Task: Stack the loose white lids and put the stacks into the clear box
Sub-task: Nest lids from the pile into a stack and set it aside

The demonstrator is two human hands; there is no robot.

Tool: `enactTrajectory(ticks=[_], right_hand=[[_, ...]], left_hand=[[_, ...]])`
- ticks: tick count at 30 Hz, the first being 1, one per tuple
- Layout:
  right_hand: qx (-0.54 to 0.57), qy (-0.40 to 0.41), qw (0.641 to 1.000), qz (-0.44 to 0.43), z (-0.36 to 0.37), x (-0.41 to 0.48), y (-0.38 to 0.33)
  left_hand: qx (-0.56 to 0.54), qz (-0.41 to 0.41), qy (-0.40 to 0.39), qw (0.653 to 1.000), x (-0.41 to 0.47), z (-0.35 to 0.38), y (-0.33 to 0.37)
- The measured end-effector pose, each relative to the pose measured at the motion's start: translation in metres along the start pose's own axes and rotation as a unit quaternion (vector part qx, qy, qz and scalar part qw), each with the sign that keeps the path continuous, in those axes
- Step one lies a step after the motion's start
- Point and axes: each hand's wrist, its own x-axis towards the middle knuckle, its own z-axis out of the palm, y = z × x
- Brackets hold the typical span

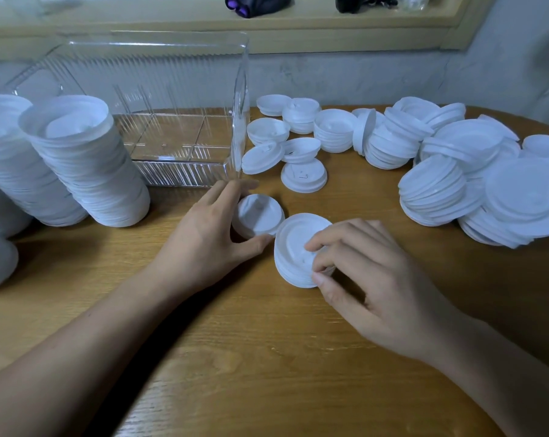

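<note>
On the wooden table [235, 342], my right hand [368, 279] grips a short stack of white lids [295, 247] near the middle, thumb on its near side and fingertips on top. Just left of it lies a small lid stack [259, 214]; my left hand [203, 234] holds it between thumb and fingers. The clear box [178, 121] stands behind, with nothing inside that I can see. Loose white lids [301, 152] lie scattered to the right of the box.
Tall leaning stacks of white lids [87, 162] stand at the left, beside the box. Big heaps of wider lids [487, 184] cover the right side of the table. A window ledge [267, 23] with dark objects runs behind.
</note>
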Motion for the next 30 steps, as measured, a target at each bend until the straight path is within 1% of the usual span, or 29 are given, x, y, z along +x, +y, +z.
enactTrajectory(ticks=[6,9,12,15,18,22,25,27,30], right_hand=[[-0.027,-0.015,1.000,0.007,0.000,0.000,0.000],[-0.041,-0.042,0.998,0.007,0.001,0.000,-0.001],[-0.045,-0.075,0.996,0.013,0.004,-0.001,0.002],[-0.048,-0.084,0.995,0.017,0.006,-0.001,0.004],[-0.034,-0.065,0.997,0.015,0.005,-0.001,0.005],[-0.006,-0.006,1.000,0.028,0.003,0.001,0.010],[0.000,0.035,0.998,0.050,0.002,0.004,0.018],[0.011,0.055,0.996,0.074,0.003,0.005,0.026],[0.017,0.082,0.991,0.109,0.008,0.011,0.040]], left_hand=[[0.020,-0.001,-0.021,1.000,0.000,0.003,-0.001],[0.050,-0.001,-0.026,0.998,0.001,0.005,0.000],[0.045,-0.006,-0.026,0.999,0.001,0.005,0.001],[0.029,-0.001,-0.012,1.000,0.000,0.001,0.002],[-0.002,-0.003,0.029,1.000,-0.002,-0.006,0.007],[-0.069,-0.029,0.089,0.993,-0.004,-0.017,0.018],[-0.122,-0.017,0.122,0.985,-0.008,-0.022,0.025],[-0.174,-0.002,0.129,0.976,-0.009,-0.023,0.030],[-0.240,0.034,0.112,0.964,-0.014,-0.019,0.038]])
